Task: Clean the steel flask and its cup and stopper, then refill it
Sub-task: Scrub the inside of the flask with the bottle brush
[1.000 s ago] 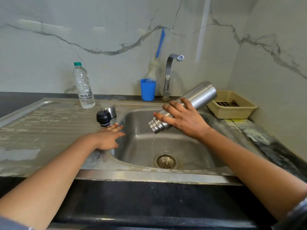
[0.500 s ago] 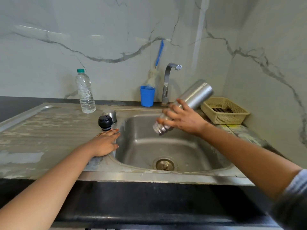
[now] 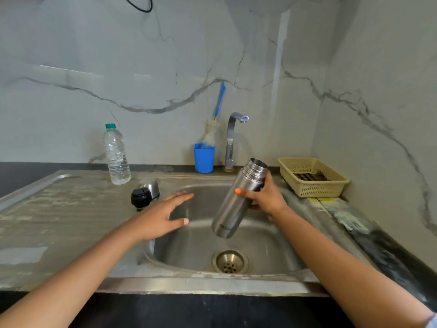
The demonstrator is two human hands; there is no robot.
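Steel flask: held in the air over the sink basin, tilted, with its open threaded mouth up and to the right and its base down and to the left, above the drain. A small dark mark is printed near the base; it is too small to read.

Right hand: fingers and thumb are wrapped round the upper body of the flask, just below the neck, with one orange-painted nail showing on the front.

Left hand: palm down with the fingers straight and spread, holding nothing, above the left edge of the basin. Whether it touches the steel cannot be told.

Stopper: black, standing on the drainboard near the rear left corner of the basin, just beyond the left fingertips.

Cup: the flask's steel cup, sitting mouth down directly behind the stopper and partly hidden by it.

Water bottle: clear plastic with a green cap, upright at the rear edge of the drainboard.

Blue tumbler: on the rear ledge behind the basin, just left of the tap, holding a bottle brush with a blue handle that leans on the marble wall.

Basket: cream perforated plastic, on the counter at the rear right corner beside the basin, holding dark items that cannot be identified.
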